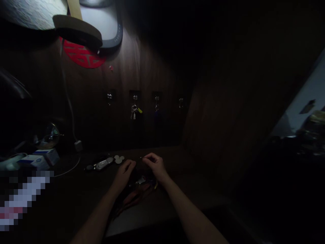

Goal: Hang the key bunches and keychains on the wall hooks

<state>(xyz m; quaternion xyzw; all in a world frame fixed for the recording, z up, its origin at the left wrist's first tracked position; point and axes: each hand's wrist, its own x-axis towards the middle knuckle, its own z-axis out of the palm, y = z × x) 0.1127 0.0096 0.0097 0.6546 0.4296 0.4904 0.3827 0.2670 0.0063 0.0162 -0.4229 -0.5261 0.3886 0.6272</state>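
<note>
My left hand (126, 168) is above the dark surface, fingers curled together; anything within them is hidden. Level with it on the right, my right hand (155, 165) pinches a tiny item (141, 157), too small and dim to name, between thumb and fingertips. Below and between the hands lie a small whitish object (141, 180) and a reddish-brown, strap-like item (134, 197). A bit of yellow (156, 185) shows under my right wrist. Left of my left hand are a flat, pale mouse-head-shaped piece (118, 159) and an elongated silver-grey object (104, 163).
Keys (134, 111) hang from one of several wall hooks (157, 97). A white cable (67, 91) with a small block (78, 146) runs down at left. Small boxes (38, 160) and a glass globe-like object (50, 135) stand further left. A red round cut-out (87, 60) is on the wall.
</note>
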